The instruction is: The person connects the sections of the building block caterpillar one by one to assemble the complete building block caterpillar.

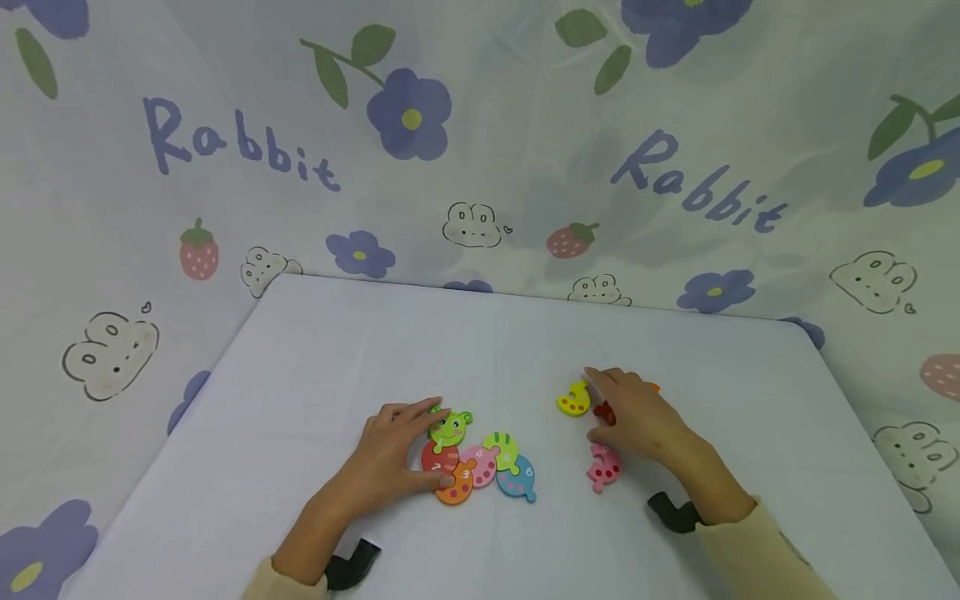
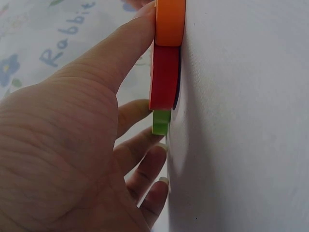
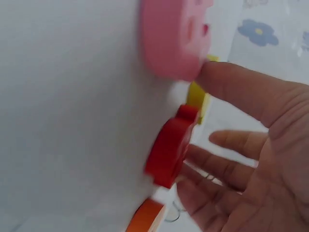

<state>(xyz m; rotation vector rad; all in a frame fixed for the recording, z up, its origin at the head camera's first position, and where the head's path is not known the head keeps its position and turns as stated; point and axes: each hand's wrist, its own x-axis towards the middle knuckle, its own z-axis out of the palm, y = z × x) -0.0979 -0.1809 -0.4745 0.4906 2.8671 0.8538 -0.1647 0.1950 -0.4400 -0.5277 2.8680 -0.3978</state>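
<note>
Puzzle pieces (image 1: 478,465), bright and numbered, interlock with a smiling green head (image 1: 448,428).

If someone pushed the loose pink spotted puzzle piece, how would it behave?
The loose pink piece would probably stay stiff: its edge looks thick and solid. Lying flat, it seems likelier to slide than roll or tip.

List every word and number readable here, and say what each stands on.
"Rabbit", printed twice on the patterned backdrop
"2" on the joined red piece
"3" on the joined orange piece
"4" on the joined pink piece
"5" on the striped green piece
"6" on the blue piece
Too small or hidden to read: any number on the green face piece, loose yellow piece, loose pink piece or loose red piece.
</note>
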